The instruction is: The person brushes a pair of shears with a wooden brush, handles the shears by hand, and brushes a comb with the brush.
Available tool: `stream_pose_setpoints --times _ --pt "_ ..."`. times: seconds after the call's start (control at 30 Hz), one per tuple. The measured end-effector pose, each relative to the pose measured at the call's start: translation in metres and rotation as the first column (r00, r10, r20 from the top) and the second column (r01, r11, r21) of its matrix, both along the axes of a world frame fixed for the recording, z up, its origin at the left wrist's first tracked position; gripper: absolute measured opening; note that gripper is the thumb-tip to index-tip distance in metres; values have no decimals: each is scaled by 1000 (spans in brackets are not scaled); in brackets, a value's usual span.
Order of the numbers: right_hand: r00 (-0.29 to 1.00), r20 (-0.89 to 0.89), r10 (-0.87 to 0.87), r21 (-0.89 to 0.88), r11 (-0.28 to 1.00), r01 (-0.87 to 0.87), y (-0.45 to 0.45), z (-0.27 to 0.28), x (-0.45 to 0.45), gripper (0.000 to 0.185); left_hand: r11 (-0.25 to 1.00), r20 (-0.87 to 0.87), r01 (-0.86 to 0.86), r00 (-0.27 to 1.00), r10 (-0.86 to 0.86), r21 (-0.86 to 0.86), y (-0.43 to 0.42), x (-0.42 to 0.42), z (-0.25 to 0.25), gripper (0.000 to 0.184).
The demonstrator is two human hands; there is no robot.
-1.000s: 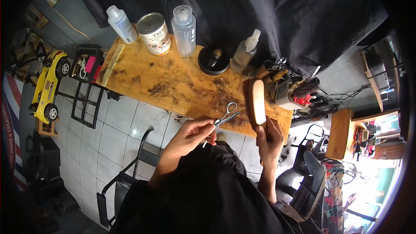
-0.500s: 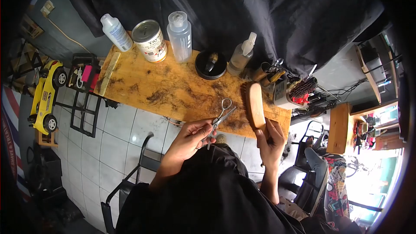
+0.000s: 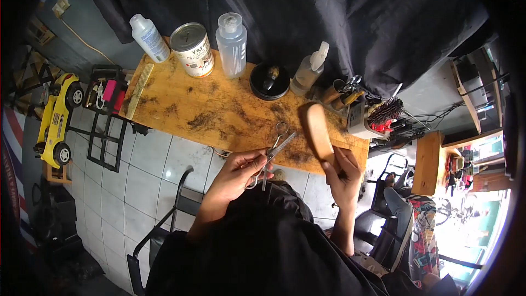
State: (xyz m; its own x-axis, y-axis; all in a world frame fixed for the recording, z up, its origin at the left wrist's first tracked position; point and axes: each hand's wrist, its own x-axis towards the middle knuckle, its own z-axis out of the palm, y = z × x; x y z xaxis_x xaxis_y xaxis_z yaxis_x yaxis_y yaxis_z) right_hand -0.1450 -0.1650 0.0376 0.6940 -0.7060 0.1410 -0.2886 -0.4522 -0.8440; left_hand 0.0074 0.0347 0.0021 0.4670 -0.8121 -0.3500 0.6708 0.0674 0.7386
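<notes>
My left hand [image 3: 236,174] is closed on metal scissors [image 3: 282,147]. They appear spread wide, with one finger loop above the wooden tabletop and another down by my fingers. To the right, my right hand [image 3: 343,174] grips the lower end of a curved wooden brush [image 3: 318,127], its dark bristles facing left toward the scissors. Brush and scissors are apart, both over the near edge of the wooden table [image 3: 219,107]. Dark hair clippings lie scattered across the tabletop.
Along the table's back stand a white bottle [image 3: 149,39], a tin can [image 3: 192,49], a clear bottle [image 3: 232,46], a black bowl [image 3: 269,82] and a spray bottle [image 3: 308,71]. A comb [image 3: 139,91] lies left; a holder with hairbrushes [image 3: 364,120] stands right. A chair [image 3: 183,203] is near me.
The brush has swung slightly, its top end shifting left relative to the table, and looks blurred. The scissors have turned a little in my left hand, which stays in about the same place.
</notes>
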Motion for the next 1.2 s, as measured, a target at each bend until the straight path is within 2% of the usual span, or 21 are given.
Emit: stream_pose_setpoints --times 0.07,0.1,0.13,0.2,0.23,0.27,0.37,0.47,0.53,0.6,0.63,0.67,0.73,0.8,0.83,0.87,0.93,0.97,1.07,1.13,1.2 --pt "967 -23 254 29 967 -253 1 0 -5 43 1000 -4 -3 1000 3 13 0 0 5 22" --pt "920 24 391 -58 920 -389 2 1 -2 45 1000 -6 -6 1000 6 21 -1 1 6 21" --pt "888 17 459 -62 887 -458 5 -1 -2 44 1000 -6 -2 1000 2 22 0 1 3 21" --pt "861 6 509 -31 861 -508 10 -1 1 46 998 130 58 990 -56 -14 4 4 -5 23" --pt "891 36 453 -51 891 -451 8 -9 0 43 999 142 31 989 -27 -29 -1 2 0 24" --pt "938 -12 346 -52 937 -346 8 -5 0 40 999 143 32 989 -28 -27 0 2 0 24" --pt "997 1 72 -66 995 -71 3 -9 1 42 1000 43 19 999 -19 2 1 2 -2 24" --pt "998 68 -1 5 1000 1 0 -8 1 42 1000 12 -9 1000 8 18 -3 0 7 22" --pt "1000 -14 16 66 998 -15 2 -4 -3 44 1000 28 -20 999 20 0 -6 0 4 21" --pt "918 86 387 -17 922 -387 3 -7 -5 45 999 45 -29 999 30 -19 -5 0 -5 19" --pt "885 63 462 -4 886 -463 7 -1 -3 43 998 137 -1 990 10 -61 -3 2 -13 20" --pt "867 41 496 -38 868 -495 10 -2 -1 44 995 228 30 974 -7 -99 -1 3 -18 21" --pt "884 32 467 -66 883 -464 10 -5 2 44 998 268 24 963 -8 -56 -3 0 -14 25" --pt "967 -59 246 7 969 -246 10 3 3 42 998 209 -55 977 50 14 -8 -2 0 28" --pt "984 -48 171 -58 983 -174 6 2 3 42 998 192 -7 981 -4 58 -5 1 4 28" --pt "996 -6 84 -91 992 -84 2 -8 2 42 998 192 -8 981 -4 58 -5 0 1 28" --pt "1000 10 -28 -33 999 29 -1 -4 2 41 998 107 -57 992 59 -28 -6 -2 -6 29" --pt "999 9 -31 -32 999 31 -2 -3 -1 41 998 106 -54 993 56 -27 -6 -2 -7 29" --pt "972 0 233 38 972 -233 -2 -1 -8 42 999 139 22 990 -16 -45 -6 -1 -6 32" --pt "907 39 420 -33 907 -419 4 1 -5 44 994 221 16 975 7 -105 -10 -4 -1 35" --pt "891 24 452 12 892 -453 11 3 -3 45 995 264 15 965 13 -103 -10 -5 -4 35"
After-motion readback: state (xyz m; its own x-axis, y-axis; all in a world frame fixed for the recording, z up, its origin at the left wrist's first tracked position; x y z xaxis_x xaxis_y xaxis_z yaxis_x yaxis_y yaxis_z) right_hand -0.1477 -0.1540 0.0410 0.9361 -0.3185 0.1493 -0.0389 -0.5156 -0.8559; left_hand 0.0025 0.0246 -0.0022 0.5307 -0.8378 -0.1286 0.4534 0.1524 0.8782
